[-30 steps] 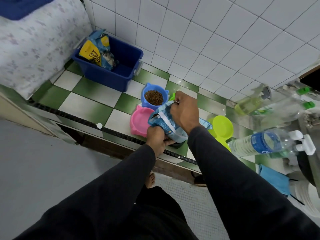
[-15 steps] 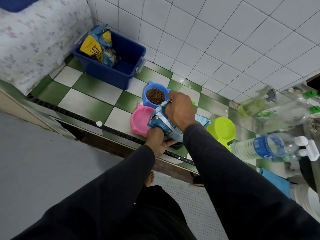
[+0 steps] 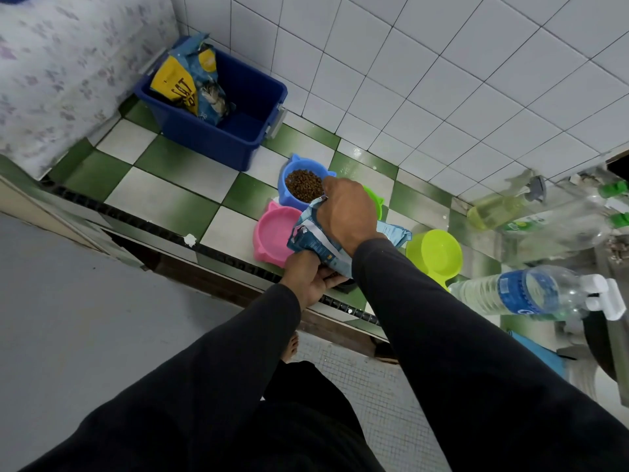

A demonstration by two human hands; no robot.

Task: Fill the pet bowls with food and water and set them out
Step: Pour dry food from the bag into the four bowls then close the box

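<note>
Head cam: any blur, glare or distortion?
Head view: wide-angle bends the white wall tiles; clear plastic bottles at the right edge smear; faint glare on the green-and-white checkered counter; blue kibble-filled bowl stays sharp.

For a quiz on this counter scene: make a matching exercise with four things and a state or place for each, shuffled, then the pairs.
Things:
1. blue bowl
2. pink bowl
3. yellow bag
4. water bottle

States or places:
A. lying on its side
B. inside the blue bin
C. holds brown kibble
D. no food in it

Pairs: 1-C, 2-D, 3-B, 4-A
</note>
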